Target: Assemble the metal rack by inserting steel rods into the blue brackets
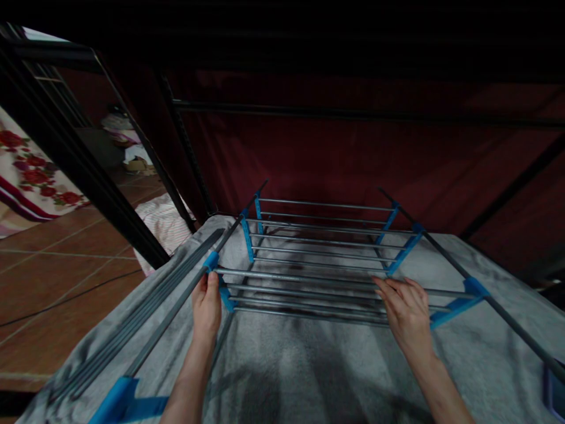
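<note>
1. The person's left hand is bare, with a broad, rounded thumb.
2. The right hand is bare too, its slim fingers tapering toward the tips.
3. Behind the left hand, the left forearm is uncovered, narrow next to the hand and wider farther back.
4. Behind the right hand, the right forearm is likewise uncovered and smoothly outlined.
</note>
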Motion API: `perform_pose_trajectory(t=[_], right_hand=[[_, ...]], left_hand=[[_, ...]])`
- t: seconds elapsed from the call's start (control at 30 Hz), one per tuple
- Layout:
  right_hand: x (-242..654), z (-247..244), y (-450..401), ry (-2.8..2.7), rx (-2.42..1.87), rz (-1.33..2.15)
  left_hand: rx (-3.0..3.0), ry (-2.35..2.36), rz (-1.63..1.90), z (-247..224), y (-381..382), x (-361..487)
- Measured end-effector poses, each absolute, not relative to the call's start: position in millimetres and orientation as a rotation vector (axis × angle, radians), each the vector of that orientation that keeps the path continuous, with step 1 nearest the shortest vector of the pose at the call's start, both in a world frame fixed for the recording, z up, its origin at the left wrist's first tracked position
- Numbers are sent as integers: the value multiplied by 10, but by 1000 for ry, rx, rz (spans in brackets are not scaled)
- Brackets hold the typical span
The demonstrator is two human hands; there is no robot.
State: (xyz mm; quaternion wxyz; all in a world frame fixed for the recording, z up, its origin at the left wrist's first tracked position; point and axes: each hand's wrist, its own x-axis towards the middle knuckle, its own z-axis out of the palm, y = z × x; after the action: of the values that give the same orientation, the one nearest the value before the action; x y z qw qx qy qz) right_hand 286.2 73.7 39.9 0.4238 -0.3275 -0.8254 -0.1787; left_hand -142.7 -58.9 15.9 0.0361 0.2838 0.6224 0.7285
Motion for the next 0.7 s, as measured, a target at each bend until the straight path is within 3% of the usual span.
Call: perform_pose_trajectory(t=[0.7], right_hand=[[2874,460,751,-2152,-832,-462]], left_hand=[[938,2144,2180,269,-595,-1283]])
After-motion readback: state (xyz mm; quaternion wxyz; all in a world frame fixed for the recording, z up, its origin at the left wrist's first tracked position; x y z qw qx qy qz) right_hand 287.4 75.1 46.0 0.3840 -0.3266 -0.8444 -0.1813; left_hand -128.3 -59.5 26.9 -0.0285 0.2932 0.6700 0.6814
